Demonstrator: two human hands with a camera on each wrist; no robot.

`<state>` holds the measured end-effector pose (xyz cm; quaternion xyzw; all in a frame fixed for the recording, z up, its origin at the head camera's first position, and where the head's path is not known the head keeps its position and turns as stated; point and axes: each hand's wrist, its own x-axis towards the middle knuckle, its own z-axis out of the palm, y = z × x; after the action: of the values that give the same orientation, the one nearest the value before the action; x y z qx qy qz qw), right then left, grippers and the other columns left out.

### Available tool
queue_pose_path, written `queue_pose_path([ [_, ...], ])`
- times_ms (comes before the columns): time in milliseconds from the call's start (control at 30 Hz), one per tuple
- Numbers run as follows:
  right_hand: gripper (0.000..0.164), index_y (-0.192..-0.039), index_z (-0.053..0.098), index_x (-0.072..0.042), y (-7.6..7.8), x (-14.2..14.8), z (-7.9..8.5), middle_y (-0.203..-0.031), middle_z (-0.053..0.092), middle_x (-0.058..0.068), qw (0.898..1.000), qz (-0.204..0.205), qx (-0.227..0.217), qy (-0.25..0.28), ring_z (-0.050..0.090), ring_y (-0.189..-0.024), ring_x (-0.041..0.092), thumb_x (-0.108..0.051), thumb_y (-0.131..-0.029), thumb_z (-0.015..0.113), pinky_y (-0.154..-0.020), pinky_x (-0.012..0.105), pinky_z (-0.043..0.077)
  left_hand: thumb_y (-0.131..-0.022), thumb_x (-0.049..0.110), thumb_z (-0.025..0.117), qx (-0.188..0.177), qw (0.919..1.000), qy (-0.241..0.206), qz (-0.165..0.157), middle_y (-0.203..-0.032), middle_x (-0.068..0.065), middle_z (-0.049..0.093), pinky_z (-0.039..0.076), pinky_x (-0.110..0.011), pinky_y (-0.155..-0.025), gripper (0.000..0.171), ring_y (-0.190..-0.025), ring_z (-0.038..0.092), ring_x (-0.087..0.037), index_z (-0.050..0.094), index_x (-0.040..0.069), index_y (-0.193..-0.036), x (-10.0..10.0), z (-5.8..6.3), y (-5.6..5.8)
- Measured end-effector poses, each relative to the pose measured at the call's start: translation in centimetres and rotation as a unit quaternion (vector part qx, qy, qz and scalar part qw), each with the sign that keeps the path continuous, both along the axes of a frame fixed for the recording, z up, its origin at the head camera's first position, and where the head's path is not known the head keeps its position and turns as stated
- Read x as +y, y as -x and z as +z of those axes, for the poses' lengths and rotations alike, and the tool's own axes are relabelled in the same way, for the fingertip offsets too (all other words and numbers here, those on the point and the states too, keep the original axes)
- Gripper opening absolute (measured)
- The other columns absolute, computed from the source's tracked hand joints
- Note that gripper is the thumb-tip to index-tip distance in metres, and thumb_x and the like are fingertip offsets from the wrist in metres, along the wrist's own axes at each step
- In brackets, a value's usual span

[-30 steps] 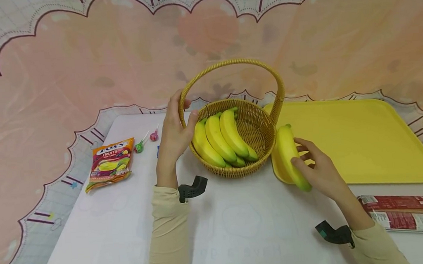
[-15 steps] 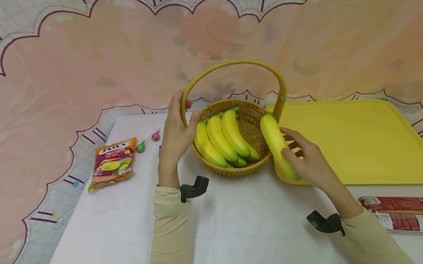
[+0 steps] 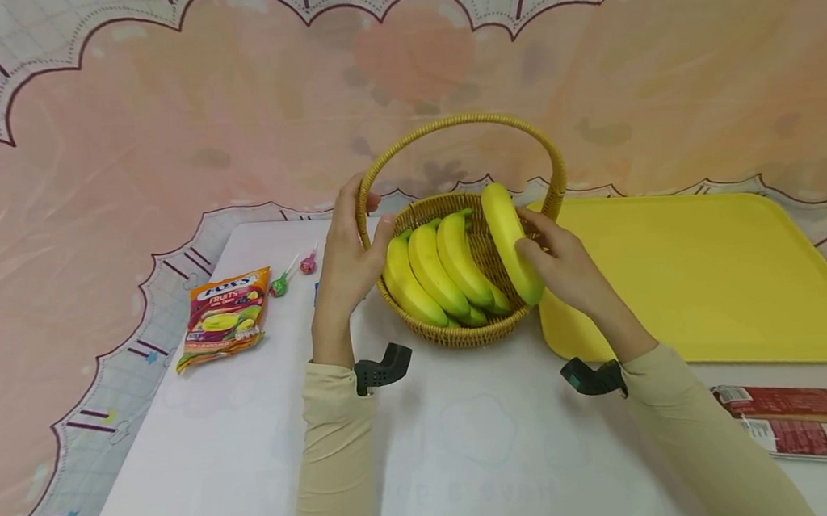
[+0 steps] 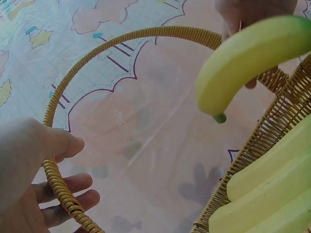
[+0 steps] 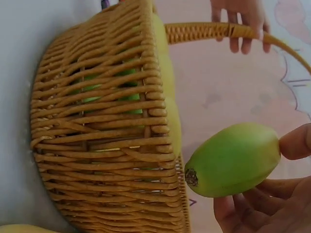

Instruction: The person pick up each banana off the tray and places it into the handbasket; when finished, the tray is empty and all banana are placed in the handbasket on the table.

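Observation:
A wicker basket (image 3: 456, 337) with a tall hoop handle stands on the white table, several bananas (image 3: 432, 273) lying side by side in its left part. My left hand (image 3: 346, 255) holds the left side of the handle (image 4: 60, 189), thumb on one side and fingers on the other. Between thumb and fingers, my right hand (image 3: 558, 259) grips one banana (image 3: 509, 242) above the right part of the basket. From the right wrist view, that banana's green end (image 5: 228, 160) points at the camera, beside the basket rim and apart from it.
A yellow tray (image 3: 707, 283) lies right of the basket, partly behind it. In front of the tray is a red and white package (image 3: 813, 421). On the left lie a candy bag (image 3: 224, 317) and two lollipops, one green (image 3: 279, 285), one pink (image 3: 308, 263).
My right hand has carried the banana left and up, from over the tray's edge to above the basket. The left hand stays at the handle.

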<state>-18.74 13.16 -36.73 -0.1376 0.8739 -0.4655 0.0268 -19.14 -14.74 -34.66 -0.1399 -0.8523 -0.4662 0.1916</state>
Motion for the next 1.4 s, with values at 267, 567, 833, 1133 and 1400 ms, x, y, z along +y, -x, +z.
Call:
queue_pose_path([
  [267,0.056,-0.15,0.025,-0.013,1.8,-0.1,-0.5,-0.136,0.048,0.018,0.999,0.004,-0.031,-0.034,0.054,-0.11,0.03,-0.033,-0.099,0.036,-0.085,0.042,0.046,-0.095,0.019,0.054,0.006,0.9999,-0.001,-0.011,-0.12,-0.012,0.05,0.04,-0.042,-0.098,0.054,-0.114,0.048,-0.023,0.031,0.017,-0.143,0.3,0.0,-0.1],
  [567,0.066,-0.152,0.011,-0.008,2.2,-0.9,-1.6,-0.137,0.047,0.022,0.985,0.045,-0.064,-0.151,0.055,-0.107,0.035,-0.032,-0.097,0.038,-0.088,0.047,0.044,-0.094,0.019,0.055,0.005,1.0,0.003,-0.007,-0.12,-0.011,0.051,0.039,-0.041,-0.101,0.055,-0.115,0.048,-0.023,0.031,0.016,-0.143,0.3,0.2,-0.4],
  [833,0.062,-0.152,0.011,-0.008,2.3,-1.7,-1.5,-0.15,0.034,0.02,0.969,0.077,-0.054,-0.23,0.053,-0.111,0.031,-0.032,-0.099,0.033,-0.092,0.045,0.041,-0.094,0.017,0.055,0.009,0.9999,0.001,-0.007,-0.12,-0.01,0.05,0.039,-0.041,-0.101,0.054,-0.115,0.048,-0.023,0.031,0.016,-0.143,0.2,0.1,-0.4],
  [1133,0.059,-0.151,0.016,-0.008,2.0,-2.0,-2.3,-0.137,0.049,0.02,0.974,0.054,-0.028,-0.217,0.057,-0.106,0.033,-0.031,-0.1,0.034,-0.089,0.047,0.045,-0.094,0.022,0.055,0.009,0.9999,0.003,-0.009,-0.122,-0.011,0.051,0.038,-0.041,-0.102,0.056,-0.118,0.048,-0.021,0.03,0.018,-0.144,-0.1,-0.1,-0.1],
  [1400,0.051,-0.146,0.031,-0.006,0.3,0.5,-2.7,-0.141,0.041,0.017,0.991,0.045,0.051,-0.112,0.04,-0.13,0.033,-0.022,-0.099,0.044,-0.106,0.052,0.033,-0.094,0.024,0.055,0.004,0.9999,0.003,-0.016,-0.133,-0.008,0.049,0.037,-0.042,-0.105,0.063,-0.124,0.046,-0.019,0.023,0.026,-0.149,-0.7,-0.6,-0.4],
])
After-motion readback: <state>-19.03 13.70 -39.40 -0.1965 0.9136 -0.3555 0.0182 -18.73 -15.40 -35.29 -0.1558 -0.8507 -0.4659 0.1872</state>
